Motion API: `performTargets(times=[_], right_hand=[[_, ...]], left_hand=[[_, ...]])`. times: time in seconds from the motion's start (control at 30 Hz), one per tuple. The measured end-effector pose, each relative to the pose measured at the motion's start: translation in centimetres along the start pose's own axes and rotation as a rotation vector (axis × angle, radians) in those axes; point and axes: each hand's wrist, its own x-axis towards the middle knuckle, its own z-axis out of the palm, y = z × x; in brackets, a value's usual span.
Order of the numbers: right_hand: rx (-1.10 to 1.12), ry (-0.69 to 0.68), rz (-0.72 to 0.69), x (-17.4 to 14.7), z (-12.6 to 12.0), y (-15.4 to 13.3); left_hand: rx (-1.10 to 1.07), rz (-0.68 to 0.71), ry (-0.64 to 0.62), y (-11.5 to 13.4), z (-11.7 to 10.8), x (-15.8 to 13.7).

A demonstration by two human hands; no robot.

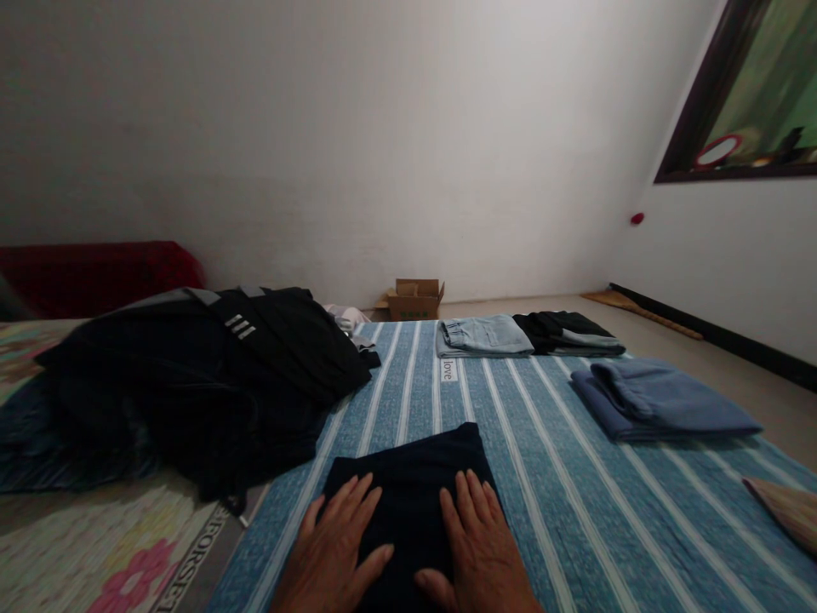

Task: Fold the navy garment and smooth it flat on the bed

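Note:
A folded dark navy garment (408, 485) lies on the blue striped bed cover (542, 528) right in front of me. My left hand (341, 541) rests flat on its left side, fingers spread. On the right side of the cloth lies my right hand (476, 541), also flat with the fingers stretched forward. Neither hand grips anything. The near end of the garment runs out of view at the bottom, so its exact kind cannot be made out.
A heap of dark clothes (223, 383) sits at left. Folded light-blue jeans (488, 335), a folded black garment (568, 332) and folded blue trousers (664, 400) lie at far right. Beyond the bed stands an open cardboard box (414, 302). A tan item (785, 511) shows at the right edge.

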Motion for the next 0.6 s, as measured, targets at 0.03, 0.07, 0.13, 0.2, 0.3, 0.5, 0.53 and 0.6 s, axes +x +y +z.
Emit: performTargets(times=[0.03,0.07,0.13,0.2,0.3,0.5,0.53,0.6], right_hand=[[0.002,-0.003,0.001,0.02,0.02,0.02],[0.003,-0.004,0.002,0.02,0.03,0.03],[0.003,0.000,0.007,-0.06,0.06,0.01],[0.001,0.006,0.009,-0.16,0.09,-0.04],[-0.002,0.003,0.008,-0.23,0.16,-0.07],[0.010,-0.024,0.017,-0.02,0.27,0.03],[0.012,-0.024,0.016,-0.01,0.25,0.02],[0.013,-0.019,0.013,-0.05,0.16,-0.02]], left_hand=[[-0.002,0.003,0.008,-0.07,0.08,0.00],[-0.004,0.009,0.020,-0.16,0.18,0.01],[-0.009,0.026,0.045,-0.36,0.42,0.01],[-0.009,0.037,0.060,-0.52,0.63,0.02],[-0.006,0.036,0.065,-0.55,0.75,0.02],[-0.009,0.032,0.073,-0.33,0.54,-0.10],[-0.011,0.037,0.075,-0.33,0.50,-0.11],[-0.016,0.042,0.072,-0.34,0.48,-0.10]])
